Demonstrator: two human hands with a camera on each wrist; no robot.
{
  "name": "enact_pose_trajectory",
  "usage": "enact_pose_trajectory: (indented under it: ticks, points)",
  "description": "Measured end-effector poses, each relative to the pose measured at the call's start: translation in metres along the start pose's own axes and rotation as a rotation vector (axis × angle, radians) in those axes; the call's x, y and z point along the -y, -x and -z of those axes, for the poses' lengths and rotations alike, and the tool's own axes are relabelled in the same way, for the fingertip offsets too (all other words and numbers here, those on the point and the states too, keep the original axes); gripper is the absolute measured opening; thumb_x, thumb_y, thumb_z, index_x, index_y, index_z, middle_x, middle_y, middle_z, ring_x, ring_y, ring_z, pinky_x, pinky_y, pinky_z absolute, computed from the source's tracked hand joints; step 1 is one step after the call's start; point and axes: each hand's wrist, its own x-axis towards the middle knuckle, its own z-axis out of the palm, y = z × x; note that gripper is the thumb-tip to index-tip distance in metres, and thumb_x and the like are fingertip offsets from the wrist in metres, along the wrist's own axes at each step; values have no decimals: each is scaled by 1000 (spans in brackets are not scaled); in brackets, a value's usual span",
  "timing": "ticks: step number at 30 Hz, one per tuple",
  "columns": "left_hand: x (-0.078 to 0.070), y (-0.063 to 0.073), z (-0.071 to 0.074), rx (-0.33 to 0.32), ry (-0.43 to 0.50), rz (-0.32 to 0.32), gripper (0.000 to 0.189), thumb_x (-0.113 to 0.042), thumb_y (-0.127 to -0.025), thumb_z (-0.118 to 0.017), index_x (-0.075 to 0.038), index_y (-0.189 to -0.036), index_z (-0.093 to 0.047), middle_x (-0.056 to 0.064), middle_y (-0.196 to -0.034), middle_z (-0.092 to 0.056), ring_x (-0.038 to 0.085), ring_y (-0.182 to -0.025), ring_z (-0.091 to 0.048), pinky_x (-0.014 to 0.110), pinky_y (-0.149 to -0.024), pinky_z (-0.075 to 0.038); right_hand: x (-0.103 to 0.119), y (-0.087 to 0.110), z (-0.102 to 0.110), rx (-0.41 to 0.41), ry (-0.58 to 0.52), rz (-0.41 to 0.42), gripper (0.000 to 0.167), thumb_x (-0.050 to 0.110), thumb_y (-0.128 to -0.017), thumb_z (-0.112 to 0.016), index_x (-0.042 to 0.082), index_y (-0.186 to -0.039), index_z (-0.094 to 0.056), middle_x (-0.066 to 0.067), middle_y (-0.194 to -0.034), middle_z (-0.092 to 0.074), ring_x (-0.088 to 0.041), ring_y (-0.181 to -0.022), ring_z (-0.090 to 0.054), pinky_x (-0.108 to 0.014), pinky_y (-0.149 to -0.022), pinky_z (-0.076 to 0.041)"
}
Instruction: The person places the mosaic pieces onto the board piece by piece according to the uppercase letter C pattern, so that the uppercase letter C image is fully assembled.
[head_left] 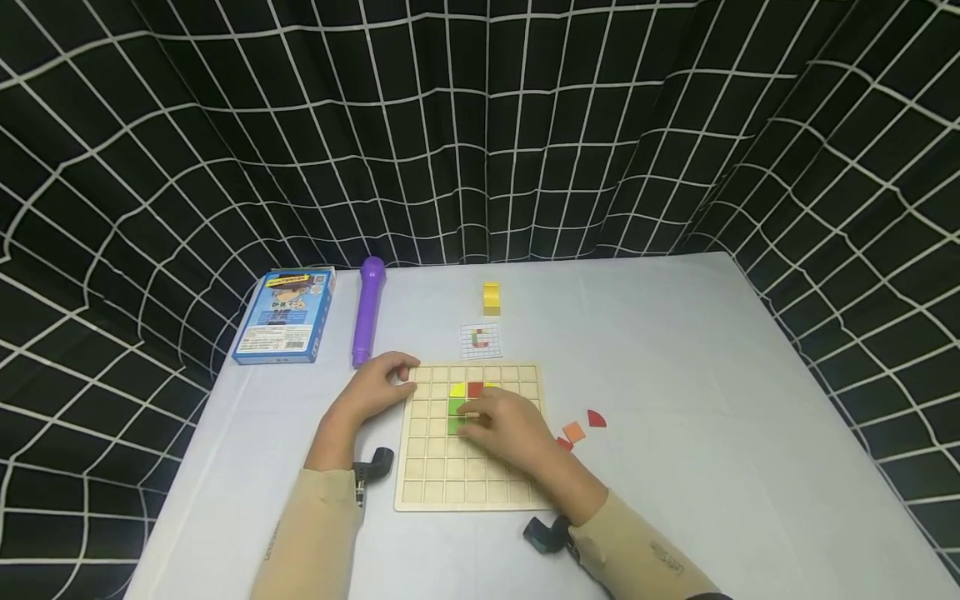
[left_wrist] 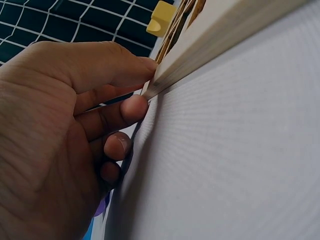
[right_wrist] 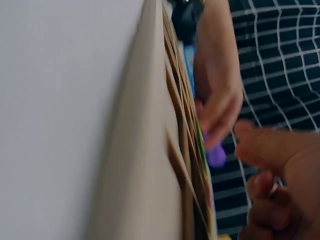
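A pale wooden grid board (head_left: 423, 493) lies on the table. My left hand (head_left: 375, 386) holds it at its far left corner; in the left wrist view the thumb (left_wrist: 132, 70) is at the board's edge, with the forefinger tip close beside it. Over the middle of the board is my right hand (head_left: 510, 425), thumb and forefinger apart around the lower green square (head_left: 456, 426), with nothing visible between them. Another green square (head_left: 455, 407) sits above that one, topped by a yellow quarter-round tile (head_left: 457, 390). Beside this is a red square (head_left: 476, 389), then a yellow tile (head_left: 491, 385), partly hidden.
Right of the board lie an orange square (head_left: 573, 432), a red quarter-round tile (head_left: 596, 418) and another red piece (head_left: 565, 443). Beyond the board are a pattern card (head_left: 480, 341) and a yellow block (head_left: 491, 298). A purple microphone-shaped stick (head_left: 367, 312) and a blue box (head_left: 285, 317) stand left.
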Motion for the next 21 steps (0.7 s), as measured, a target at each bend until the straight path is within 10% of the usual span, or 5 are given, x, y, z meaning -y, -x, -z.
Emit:
enact_pose_trajectory:
  ticks: [11, 21]
  points:
    - [-2, 1, -1, 3, 8, 10, 45, -20, -87, -76, -11, -130, -68, 1, -103, -60, 26, -111, -53, 51, -110, -38, -45, 8, 87, 93, -223, -295, 32, 26, -89, -79, 11, -117, -77, -2, -82, -53, -19, -68, -48, -31, -53, -41]
    - [-2, 1, 0, 3, 13, 12, 45, -19, -87, -76, -10, -130, -68, 2, -104, -60, 27, -111, -52, 51, -109, -39, -93, 30, 125, 227, -86, -656, 22, 25, -84, -81, 9, -96, -73, -8, -89, -61, -26, -85, -54, -38, -69, -47]
